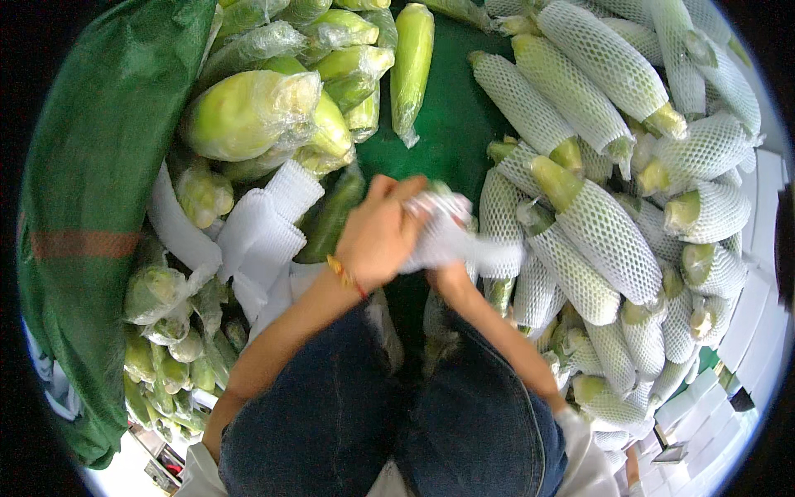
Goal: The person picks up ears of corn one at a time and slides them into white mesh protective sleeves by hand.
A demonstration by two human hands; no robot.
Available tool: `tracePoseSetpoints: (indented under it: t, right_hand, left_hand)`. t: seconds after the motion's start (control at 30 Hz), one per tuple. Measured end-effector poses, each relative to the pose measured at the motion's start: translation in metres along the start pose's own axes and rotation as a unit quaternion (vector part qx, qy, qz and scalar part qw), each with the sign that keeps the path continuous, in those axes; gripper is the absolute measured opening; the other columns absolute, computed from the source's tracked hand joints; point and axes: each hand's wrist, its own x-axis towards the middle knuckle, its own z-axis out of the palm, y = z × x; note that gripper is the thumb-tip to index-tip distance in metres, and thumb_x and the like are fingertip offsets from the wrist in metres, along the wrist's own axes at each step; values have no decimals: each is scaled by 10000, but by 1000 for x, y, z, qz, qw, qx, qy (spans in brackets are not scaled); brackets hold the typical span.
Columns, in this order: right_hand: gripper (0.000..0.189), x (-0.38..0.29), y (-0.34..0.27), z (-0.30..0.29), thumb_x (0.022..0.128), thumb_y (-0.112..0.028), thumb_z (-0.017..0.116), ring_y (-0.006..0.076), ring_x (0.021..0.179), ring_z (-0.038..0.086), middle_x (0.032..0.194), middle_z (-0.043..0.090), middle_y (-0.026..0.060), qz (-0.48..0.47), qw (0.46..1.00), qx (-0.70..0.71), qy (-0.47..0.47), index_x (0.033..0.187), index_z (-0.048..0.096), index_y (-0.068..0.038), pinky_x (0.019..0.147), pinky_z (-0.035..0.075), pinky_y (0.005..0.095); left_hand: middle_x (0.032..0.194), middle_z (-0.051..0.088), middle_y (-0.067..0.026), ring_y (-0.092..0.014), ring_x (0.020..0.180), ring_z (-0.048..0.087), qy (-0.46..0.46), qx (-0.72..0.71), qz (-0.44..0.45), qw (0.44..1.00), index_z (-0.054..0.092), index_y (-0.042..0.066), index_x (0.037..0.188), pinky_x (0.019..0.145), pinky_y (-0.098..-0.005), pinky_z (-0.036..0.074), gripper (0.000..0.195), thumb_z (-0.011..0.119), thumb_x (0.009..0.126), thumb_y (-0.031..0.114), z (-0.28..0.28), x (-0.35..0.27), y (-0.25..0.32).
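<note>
My left hand [380, 239], with a red and yellow cord bracelet at its wrist, grips a white foam net sleeve [438, 245] from the left. Blur hides whether anything sits inside the sleeve. From below, my right hand [448, 278] holds the same sleeve, its fingers mostly hidden behind it. A dark green film-wrapped ear [335, 217], apparently corn in its husk, lies just left of my left hand. Beyond it rests a heap of flat white foam net sleeves [267, 230]. Both hands are over the gap above my knees.
Film-wrapped ears [254, 115] pile up at the left, with a lone one [412, 68] at top centre. Net-sleeved ears [596, 236] are heaped along the right. Green cloth [93, 186] hangs at the far left; a green surface [435, 155] shows between the piles.
</note>
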Motion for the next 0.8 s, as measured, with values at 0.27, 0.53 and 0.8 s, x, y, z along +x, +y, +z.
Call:
tracePoseSetpoints:
  t: [0.27,0.53,0.8]
  right_hand:
    - [264,-18,-94,45,931,-310,493,54,662,464,735,501,-25,-166,928,-321,89,782,456,-96,597,420,230]
    - [118,11,-51,10,851,-120,524,46,629,434,695,524,-39,-13,954,-277,115,772,542,-34,562,363,215]
    - [244,8,-93,75,946,-243,494,17,630,387,696,468,-77,-56,974,-206,80,768,500,-76,550,328,188]
  left_hand:
    - [850,579,-159,-267,747,586,82,-293,-12,952,620,-36,885,695,-333,445,368,482,923,302,11,13,25]
    - [934,620,-144,-244,845,604,120,-186,-75,972,640,1,923,752,-312,450,360,459,937,311,83,13,-83]
    - [916,637,-61,-142,832,602,-121,-748,-190,624,613,13,975,778,-279,455,343,412,956,290,14,20,-23]
